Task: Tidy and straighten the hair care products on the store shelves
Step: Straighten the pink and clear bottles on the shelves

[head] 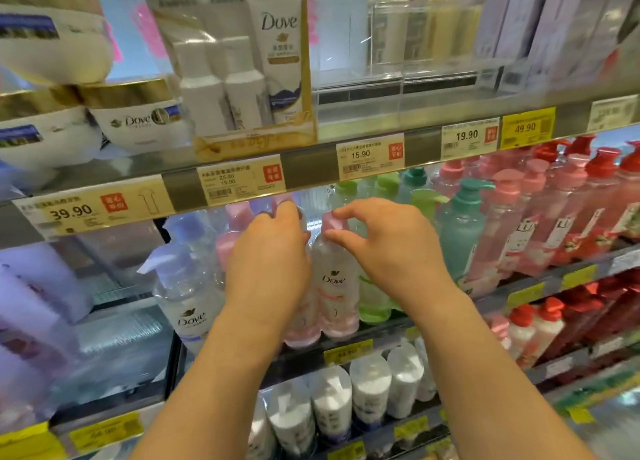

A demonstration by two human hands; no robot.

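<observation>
Mid-frame on the store shelf (346, 333), the right hand (388, 241) pinches a pink Dove bottle (337, 286) by its pump, left hand (270, 252) curled round its neighbour's; smooth, probably slippery plastic, steadier held by the body

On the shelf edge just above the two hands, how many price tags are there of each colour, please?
Pale price tags: 5
Yellow price tag: 1
Total: 6
</observation>
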